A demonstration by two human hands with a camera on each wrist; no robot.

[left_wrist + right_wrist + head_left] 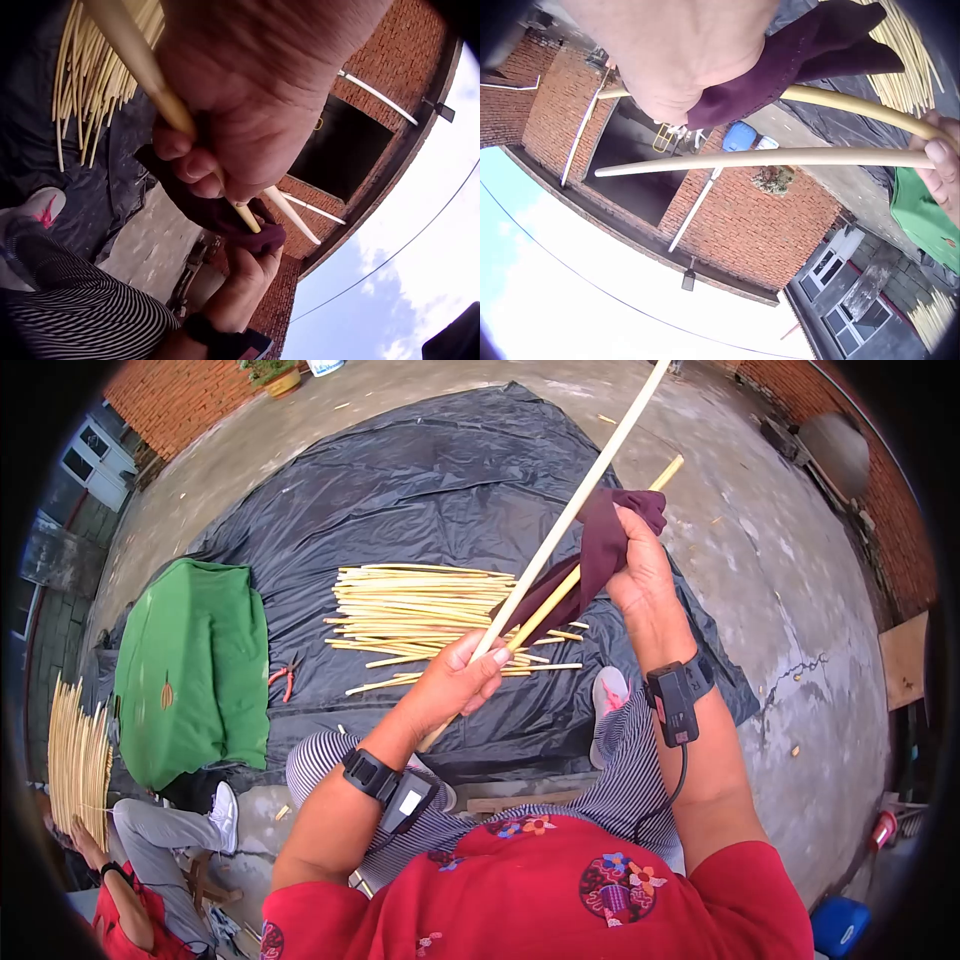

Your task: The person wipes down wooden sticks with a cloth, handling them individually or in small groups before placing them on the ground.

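My left hand (462, 678) grips two pale sticks near their lower part: a long whitish stick (575, 500) and a yellower stick (545, 607), which spread apart above the fist. Around the upper part of the yellow stick, my right hand (640, 565) holds a dark maroon cloth (600, 550), whose loose end hangs toward the left hand. In the right wrist view the cloth (780, 64) wraps the yellow stick (855, 105), while the whitish stick (765, 157) passes outside it. The left wrist view shows the left fingers (196, 166) curled round a stick.
Many cut sticks (420, 605) lie on a black plastic sheet (400, 490). To the left are red-handled pliers (288, 680) and a green cloth (190, 670). At the far left another person's hand (90, 848) holds a bundle of sticks (80, 760).
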